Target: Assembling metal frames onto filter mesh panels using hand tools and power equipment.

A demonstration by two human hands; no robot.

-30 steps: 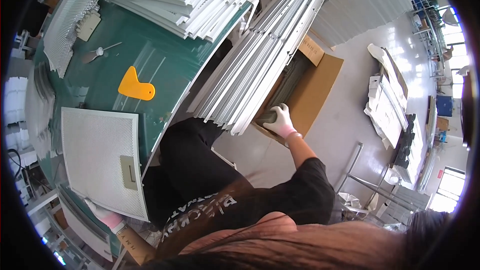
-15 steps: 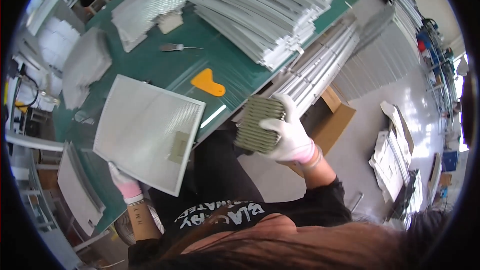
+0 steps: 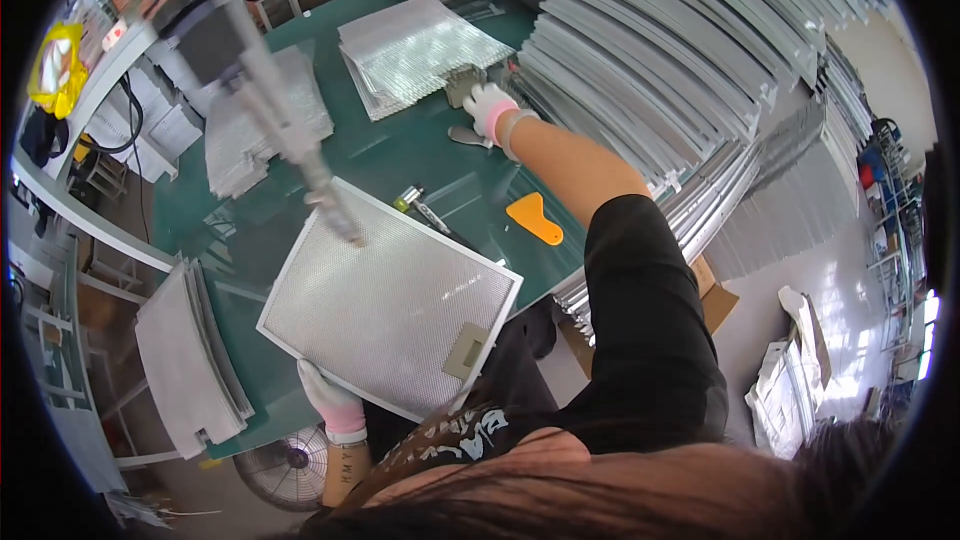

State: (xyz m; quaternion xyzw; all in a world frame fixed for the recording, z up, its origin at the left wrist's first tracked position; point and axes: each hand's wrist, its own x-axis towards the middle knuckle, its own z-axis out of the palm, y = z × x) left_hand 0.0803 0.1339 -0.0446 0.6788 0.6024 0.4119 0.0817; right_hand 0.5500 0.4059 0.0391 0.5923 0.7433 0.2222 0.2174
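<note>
A square, white-edged mesh panel lies tilted over the table's near edge, with a small grey-green rectangular piece at its lower right corner. My white-gloved left hand is closed on the panel's near-left edge. Stretched across the table, my gloved right hand has its fingers curled at a stack of small ridged grey-green pieces; its far fingertips are partly hidden. Beside that stack are larger mesh sheets. A grey-handled screwdriver lies just below the right hand, its shaft covered.
A blurred tool with a long metal shaft hangs over the panel's far-left corner. The green table bears a yellow scraper, a small tool and tall stacks of pale frames. A fan stands below.
My right hand has gone from above the near edge, where it held the ridged pieces, to the far side of the table. The view has turned left, and the hanging tool has appeared.
</note>
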